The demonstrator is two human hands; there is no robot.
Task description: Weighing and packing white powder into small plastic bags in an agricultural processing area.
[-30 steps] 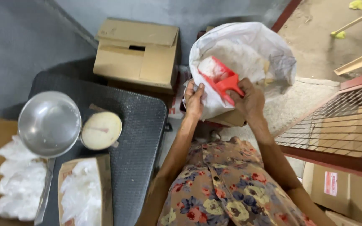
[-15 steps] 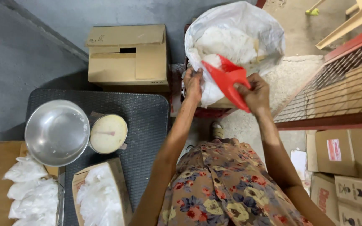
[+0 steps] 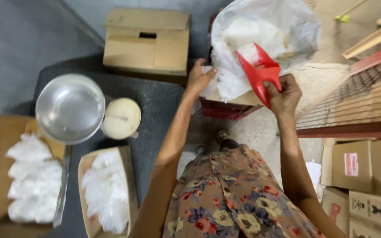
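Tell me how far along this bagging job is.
Done: small filled white bags lie piled in the flat carton at the left, and more clear bags sit in the narrow box beside it. In hand: the right hand holds the red scoop in the big white sack, while the left hand grips the sack's edge. Left: the metal scale bowl is empty, and the sack looks well stocked with white material.
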